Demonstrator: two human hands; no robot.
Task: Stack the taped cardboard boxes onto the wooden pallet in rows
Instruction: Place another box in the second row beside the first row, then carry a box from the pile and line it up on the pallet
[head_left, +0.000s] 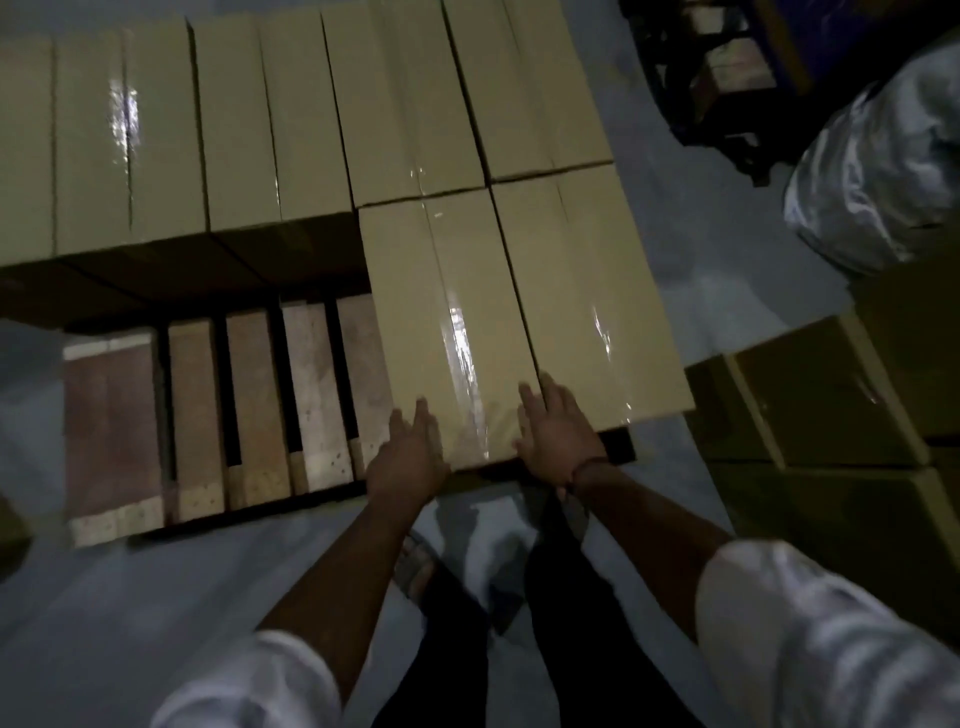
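A tan taped cardboard box (447, 322) lies on the wooden pallet (249, 405) in the near row, close against another box (587, 296) to its right. My left hand (410, 457) rests flat on the box's near left corner, fingers spread. At the near right corner my right hand (553, 431) lies flat across the seam between the two boxes. Neither hand grips anything. Behind, a far row of several taped boxes (234, 130) fills the pallet's back half. Bare pallet slats show to the left of the near box.
More cardboard boxes (815, 410) stand on the floor at the right. A crumpled silvery plastic bag (878, 171) lies at the far right, with dark crates (727, 67) behind it. The grey floor (156, 597) and my legs and feet are below.
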